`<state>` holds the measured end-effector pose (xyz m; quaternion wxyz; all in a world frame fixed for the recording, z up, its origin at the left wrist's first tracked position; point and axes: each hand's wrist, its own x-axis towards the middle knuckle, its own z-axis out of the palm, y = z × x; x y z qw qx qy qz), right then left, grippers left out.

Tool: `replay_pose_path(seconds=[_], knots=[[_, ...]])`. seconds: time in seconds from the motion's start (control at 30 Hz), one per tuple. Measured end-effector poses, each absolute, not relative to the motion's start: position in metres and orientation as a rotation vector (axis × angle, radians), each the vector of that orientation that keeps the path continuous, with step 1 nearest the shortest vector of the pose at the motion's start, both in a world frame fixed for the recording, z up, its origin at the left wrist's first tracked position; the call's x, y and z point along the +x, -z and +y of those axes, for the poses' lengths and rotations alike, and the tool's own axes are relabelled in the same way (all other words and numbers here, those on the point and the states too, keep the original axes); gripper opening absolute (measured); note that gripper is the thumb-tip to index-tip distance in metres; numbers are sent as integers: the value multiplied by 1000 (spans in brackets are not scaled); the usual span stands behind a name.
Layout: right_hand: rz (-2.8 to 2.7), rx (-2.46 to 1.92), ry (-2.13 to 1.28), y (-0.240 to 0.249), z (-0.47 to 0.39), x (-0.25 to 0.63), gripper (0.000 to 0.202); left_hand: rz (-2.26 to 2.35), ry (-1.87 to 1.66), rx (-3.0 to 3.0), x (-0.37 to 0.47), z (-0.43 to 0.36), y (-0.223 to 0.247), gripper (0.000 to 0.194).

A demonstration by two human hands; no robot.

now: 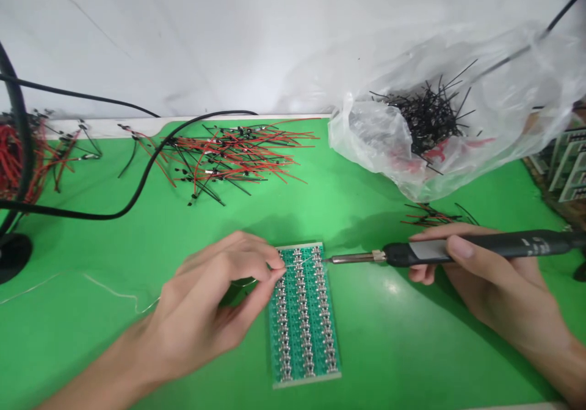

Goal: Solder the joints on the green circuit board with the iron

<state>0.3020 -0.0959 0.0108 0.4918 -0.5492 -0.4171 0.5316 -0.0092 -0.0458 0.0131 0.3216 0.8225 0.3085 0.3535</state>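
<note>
A green circuit board (312, 324) with three long rows of shiny soldered parts lies flat on the green mat. My left hand (215, 294) is closed at its upper left, pinching thin solder wire (297, 263) between thumb and fingertips. The wire's end reaches over the board's top toward the right-hand row. Held in my right hand (494, 294) is a black soldering iron (421, 251), pointing left. Its metal tip is at the top of the right-hand row, close to the wire's end; whether they touch I cannot tell. More solder wire trails off leftward behind my left hand.
Red and black wired parts (242, 147) lie heaped at the back, with another pile (18, 160) far left. A clear plastic bag (366, 147) of black leads stands back right, near a few loose wires (434, 216). A black cable (132, 199) crosses the left; boards (570, 166) stand at far right.
</note>
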Motion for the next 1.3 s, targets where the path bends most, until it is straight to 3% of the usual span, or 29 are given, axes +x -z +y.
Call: replay_pose_path(seconds=[0.77, 1.3], knots=[[-1026, -1356, -1286, -6, -95, 305, 19, 793, -954, 2241, 2, -47, -6, 27], [-982, -1425, -1276, -2, -97, 306, 21, 778, -918, 2327, 0, -44, -4, 35]])
